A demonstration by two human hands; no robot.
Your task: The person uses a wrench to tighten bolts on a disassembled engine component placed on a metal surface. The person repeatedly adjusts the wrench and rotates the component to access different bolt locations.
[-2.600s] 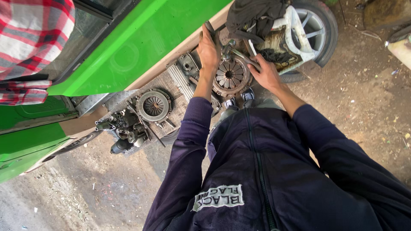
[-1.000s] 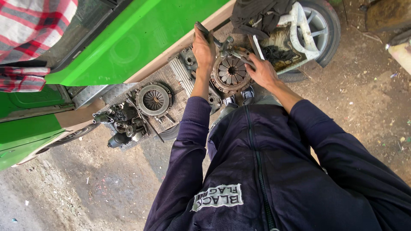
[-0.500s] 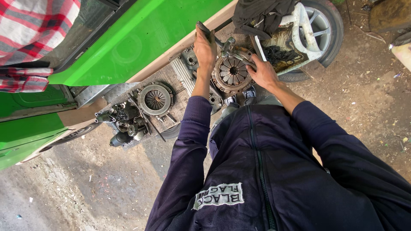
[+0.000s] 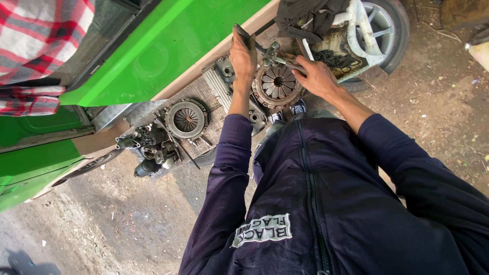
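Note:
A rusty round clutch plate (image 4: 276, 84) with radial fingers lies on the floor of a green vehicle, just beyond my knees. My left hand (image 4: 243, 57) is closed around a dark metal bar that sticks up past my fingers. My right hand (image 4: 317, 76) grips a grey wrench (image 4: 277, 57) that reaches over the top edge of the clutch plate. Both arms wear dark blue sleeves.
A second round clutch part (image 4: 186, 119) and a cluster of dark engine pieces (image 4: 150, 150) lie to the left on the ribbed floor plate. A wheel (image 4: 379, 30) with black cloth (image 4: 310, 15) stands behind. Another person's checked sleeve (image 4: 35, 51) is at top left. Bare dirt ground surrounds me.
My left hand has risen along the bar, and my right hand has swung the wrench up to the top of the clutch plate.

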